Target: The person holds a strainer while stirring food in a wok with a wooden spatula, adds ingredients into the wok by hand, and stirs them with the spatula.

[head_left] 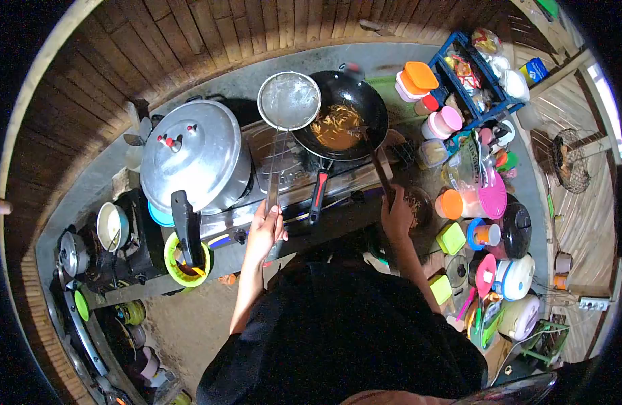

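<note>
My left hand [263,231] is closed around the long metal handle of a round mesh strainer [289,101]. Its basket is held over the stove, beside and partly overlapping the left rim of a black wok [372,101]. Brown liquid with pale strips of food [341,123] lies in the wok, whose black and red handle [319,192] points toward me. In my right hand [397,217] is a dark wooden spatula [378,162], its far end reaching into the wok at the right side of the food. Whether the blade touches the liquid I cannot tell.
A large silver pressure cooker [196,152] stands on the stove [277,155] to the left, its black handle above a yellow-green bowl [183,270]. On the right are a blue crate [473,84], several lidded tubs and a pink lid [492,197]. A bamboo wall [210,40] curves behind.
</note>
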`<control>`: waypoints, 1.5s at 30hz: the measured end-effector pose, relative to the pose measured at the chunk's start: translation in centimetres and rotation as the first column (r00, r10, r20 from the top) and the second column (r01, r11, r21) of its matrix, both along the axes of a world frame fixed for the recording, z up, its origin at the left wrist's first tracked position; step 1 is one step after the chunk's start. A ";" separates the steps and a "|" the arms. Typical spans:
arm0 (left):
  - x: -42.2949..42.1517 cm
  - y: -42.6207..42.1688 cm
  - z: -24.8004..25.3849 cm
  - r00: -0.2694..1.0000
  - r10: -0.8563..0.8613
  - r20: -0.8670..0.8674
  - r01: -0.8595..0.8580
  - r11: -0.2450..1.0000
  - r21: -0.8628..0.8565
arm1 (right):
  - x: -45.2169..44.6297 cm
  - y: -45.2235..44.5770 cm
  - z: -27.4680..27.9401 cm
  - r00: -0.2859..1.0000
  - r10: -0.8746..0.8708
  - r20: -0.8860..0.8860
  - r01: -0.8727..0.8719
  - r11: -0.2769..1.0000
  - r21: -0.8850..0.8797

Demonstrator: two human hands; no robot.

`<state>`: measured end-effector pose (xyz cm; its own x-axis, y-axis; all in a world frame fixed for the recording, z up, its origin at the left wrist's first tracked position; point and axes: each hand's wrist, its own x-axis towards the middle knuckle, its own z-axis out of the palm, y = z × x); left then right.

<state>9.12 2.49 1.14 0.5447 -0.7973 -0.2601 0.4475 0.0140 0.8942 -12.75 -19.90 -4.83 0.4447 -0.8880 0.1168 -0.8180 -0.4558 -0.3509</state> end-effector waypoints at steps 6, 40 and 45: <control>1.0 -0.5 -1.2 0.998 -0.067 -0.012 0.066 0.997 -0.037 | 0.3 6.6 0.1 0.980 0.055 0.189 -0.069 0.995 0.066; -4.1 2.0 1.9 0.984 0.166 0.069 -0.167 0.986 0.021 | 0.1 4.0 -0.1 0.931 0.211 0.299 -0.249 0.964 0.094; -6.0 1.4 1.5 0.978 0.189 0.088 -0.192 0.981 0.025 | 4.4 0.9 0.8 0.908 0.305 0.288 -0.328 0.944 0.035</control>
<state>3.13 3.91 2.61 0.7071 -0.6682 -0.2313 0.3623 0.0614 0.9301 -8.39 -18.98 -4.02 0.6647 -0.7175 0.2084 -0.5015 -0.6352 -0.5874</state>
